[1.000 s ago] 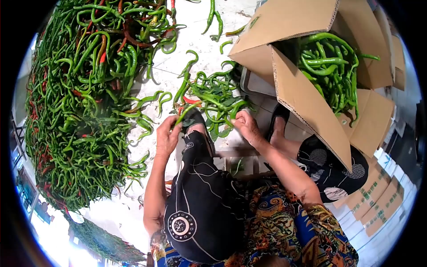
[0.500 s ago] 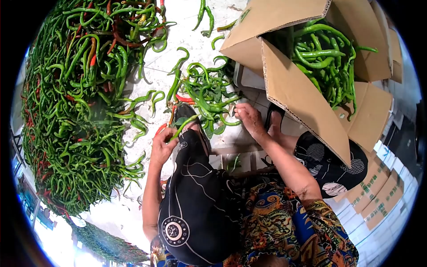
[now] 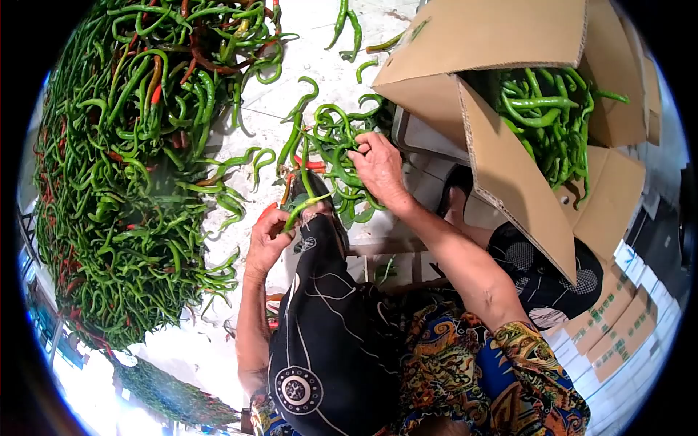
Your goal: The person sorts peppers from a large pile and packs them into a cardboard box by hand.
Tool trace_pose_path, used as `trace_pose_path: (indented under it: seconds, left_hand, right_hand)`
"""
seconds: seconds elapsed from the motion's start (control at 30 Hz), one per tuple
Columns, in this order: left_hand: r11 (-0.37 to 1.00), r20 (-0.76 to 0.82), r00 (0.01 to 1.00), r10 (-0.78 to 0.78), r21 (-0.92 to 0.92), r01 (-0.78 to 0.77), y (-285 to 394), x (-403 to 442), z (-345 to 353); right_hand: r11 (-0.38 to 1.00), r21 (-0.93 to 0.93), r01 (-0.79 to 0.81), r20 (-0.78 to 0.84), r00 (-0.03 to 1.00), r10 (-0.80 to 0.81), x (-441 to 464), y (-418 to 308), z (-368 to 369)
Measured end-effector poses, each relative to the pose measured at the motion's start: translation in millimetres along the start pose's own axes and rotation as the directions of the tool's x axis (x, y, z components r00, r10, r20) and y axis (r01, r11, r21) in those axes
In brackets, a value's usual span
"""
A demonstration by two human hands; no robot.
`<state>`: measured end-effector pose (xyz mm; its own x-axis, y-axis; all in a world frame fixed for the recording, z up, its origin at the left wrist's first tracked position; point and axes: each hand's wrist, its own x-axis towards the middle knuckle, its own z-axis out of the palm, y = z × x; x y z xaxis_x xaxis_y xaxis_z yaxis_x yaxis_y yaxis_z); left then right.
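Between my knees and the floor beyond lies a small pile of green peppers (image 3: 338,163) with some leaves and a few red ones. My left hand (image 3: 269,238) is closed around a green pepper (image 3: 299,211), left of the pile and above my shoe. On the right side of the pile, my right hand (image 3: 378,166) has its fingers bent together at a green pepper; its fingertips touch the pile. A large heap of green and red peppers (image 3: 123,182) fills the left. The open cardboard box (image 3: 509,167) at the right holds many green peppers (image 3: 549,123).
Loose peppers (image 3: 349,33) lie on the pale floor (image 3: 305,54) at the top. A grey tray edge (image 3: 425,138) shows under the box. Flattened cardboard (image 3: 618,320) lies at the lower right. A second pepper heap (image 3: 171,389) is at the lower left.
My right hand has moved up and left onto the pile. My left hand stays low at the left with a green pepper. The view has shifted slightly.
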<state>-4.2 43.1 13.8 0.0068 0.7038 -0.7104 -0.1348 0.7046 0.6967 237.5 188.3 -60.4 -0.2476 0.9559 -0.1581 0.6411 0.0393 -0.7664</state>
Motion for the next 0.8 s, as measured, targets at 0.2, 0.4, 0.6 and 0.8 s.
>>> trace_pose_path:
  seconds: [0.2,0.4,0.6,0.8]
  left_hand:
    - [0.992,-0.05,0.998,-0.027,-0.122,0.02,-21,2,-6]
    - [0.885,-0.23,0.908,0.351,0.397,-0.242,18,18,8]
    - [0.982,-0.027,1.0,0.008,-0.186,-0.013,60,41,57]
    - [0.985,-0.188,0.982,-0.009,-0.168,-0.023,50,44,36]
  right_hand:
    - [0.975,0.031,-0.221,0.068,0.973,0.219,28,-21,9]
    - [0.61,0.558,-0.562,0.446,0.824,0.351,33,-55,-30]
    - [0.345,0.704,-0.621,0.542,0.784,0.303,27,-85,-49]
    - [0.955,0.25,-0.158,0.118,0.984,0.132,25,-28,-20]
